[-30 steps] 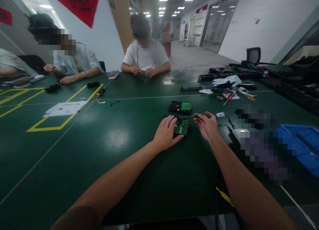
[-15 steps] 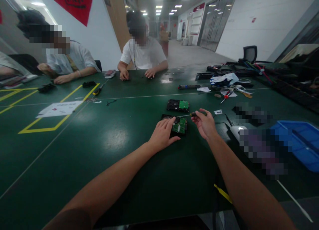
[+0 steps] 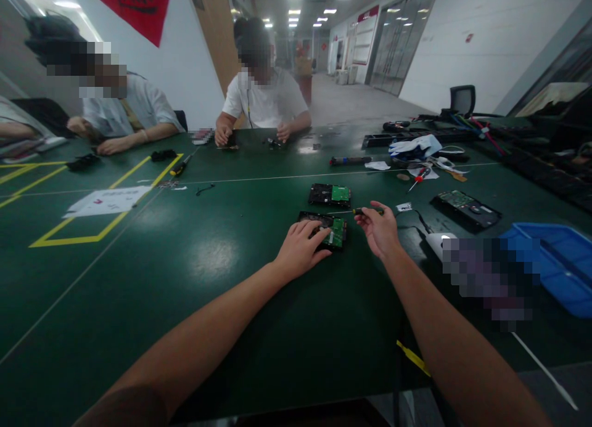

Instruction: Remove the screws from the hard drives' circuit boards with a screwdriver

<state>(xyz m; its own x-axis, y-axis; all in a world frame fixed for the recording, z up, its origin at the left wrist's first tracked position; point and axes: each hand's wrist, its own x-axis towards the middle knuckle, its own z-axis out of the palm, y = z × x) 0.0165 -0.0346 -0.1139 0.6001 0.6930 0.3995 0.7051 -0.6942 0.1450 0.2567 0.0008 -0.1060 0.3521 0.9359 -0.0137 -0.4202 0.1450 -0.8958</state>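
Observation:
A black hard drive with a green circuit board lies face up on the green table. My left hand rests on its near left corner, fingers spread flat. My right hand is closed on a small screwdriver with a dark handle. Its thin shaft points left, just beyond the drive. A second hard drive lies a little farther away.
A third drive lies at the right, near a blue tray. Tools, gloves and a red screwdriver litter the far right. Two people sit across the table. A paper sheet lies inside yellow tape lines at left.
My left hand has slid slightly back toward me along the drive. The right hand stays put with the screwdriver. The person opposite has moved their hands apart.

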